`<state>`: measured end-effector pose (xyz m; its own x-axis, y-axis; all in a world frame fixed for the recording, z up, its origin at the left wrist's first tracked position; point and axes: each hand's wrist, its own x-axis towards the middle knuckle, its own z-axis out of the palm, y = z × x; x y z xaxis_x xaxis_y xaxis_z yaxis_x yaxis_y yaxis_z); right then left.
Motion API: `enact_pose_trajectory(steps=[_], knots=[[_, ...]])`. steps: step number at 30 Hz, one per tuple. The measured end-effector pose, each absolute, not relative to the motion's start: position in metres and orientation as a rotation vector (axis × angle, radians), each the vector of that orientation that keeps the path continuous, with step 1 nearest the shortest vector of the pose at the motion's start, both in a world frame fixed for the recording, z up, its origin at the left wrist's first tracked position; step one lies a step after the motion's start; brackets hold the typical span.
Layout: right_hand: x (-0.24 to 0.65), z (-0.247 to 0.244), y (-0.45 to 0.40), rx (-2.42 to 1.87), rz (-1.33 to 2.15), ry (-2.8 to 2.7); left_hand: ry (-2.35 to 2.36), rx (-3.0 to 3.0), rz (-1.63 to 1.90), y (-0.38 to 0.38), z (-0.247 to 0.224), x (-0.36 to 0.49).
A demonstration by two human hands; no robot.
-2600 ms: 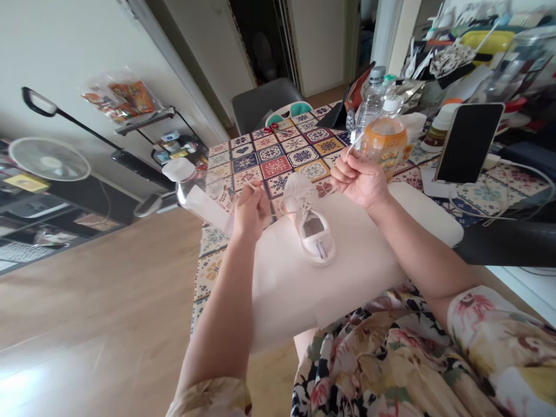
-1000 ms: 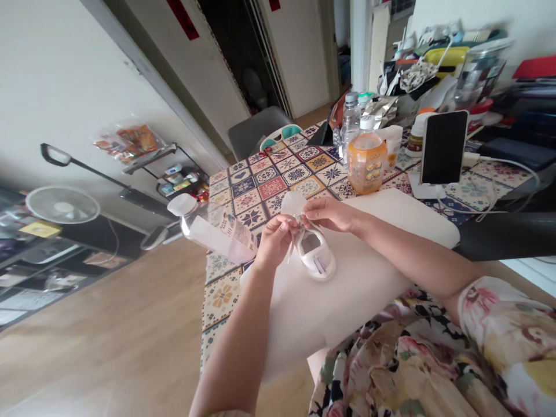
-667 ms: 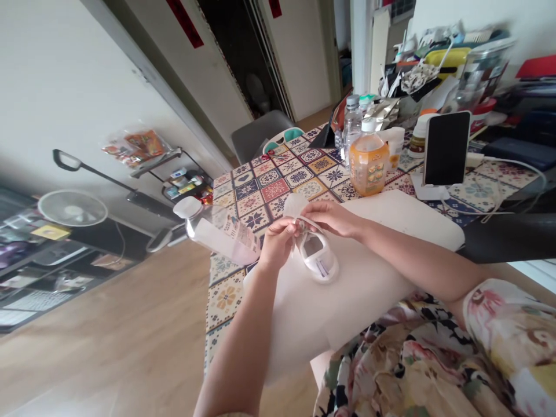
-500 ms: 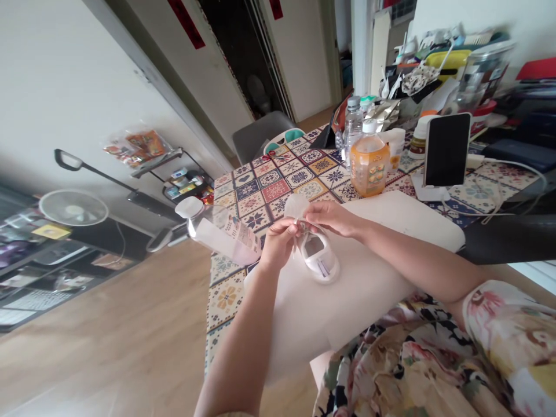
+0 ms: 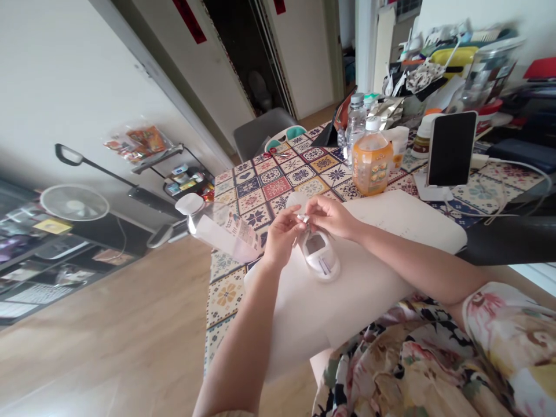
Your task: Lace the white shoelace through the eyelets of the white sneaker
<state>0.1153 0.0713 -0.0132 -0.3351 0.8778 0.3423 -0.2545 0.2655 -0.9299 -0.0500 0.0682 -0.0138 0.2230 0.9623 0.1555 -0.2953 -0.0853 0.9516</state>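
Observation:
A small white shoe rests on the pale mat, its opening toward my hands. My left hand pinches a white lace at the top of the shoe. From the other side, my right hand has its thumb and forefinger closed on the same white lace. The fingertips of both hands nearly meet there. A pale translucent round thing shows just behind the fingers.
A clear bottle with a white cap leans at the left. Beyond the mat stand an orange bottle, a clear bottle and a phone on a stand. Red scissors lie farther back on the patterned tablecloth.
My fingers have shifted on the lace and both hands have risen slightly, with the fingers more bent. The hanging lace ends no longer show clearly. The shoe has stayed in place.

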Motion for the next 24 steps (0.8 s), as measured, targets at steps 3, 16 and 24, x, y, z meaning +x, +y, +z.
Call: enact_pose_trajectory(steps=[3,16,24], knots=[[0.1168,-0.0114,0.0688,-0.604,1.322,-1.483,0.795,1.179,1.237,0.0666,-0.0130,-0.0472],[0.1180,-0.0155,0.0741,-0.701,1.309,-1.390,0.836,1.311,1.310,0.0686,-0.0157,-0.0478],[0.1250,-0.0105,0.0760,-0.814,0.923,-1.802,0.865,1.313,1.336,0.0711,-0.0155,-0.0506]])
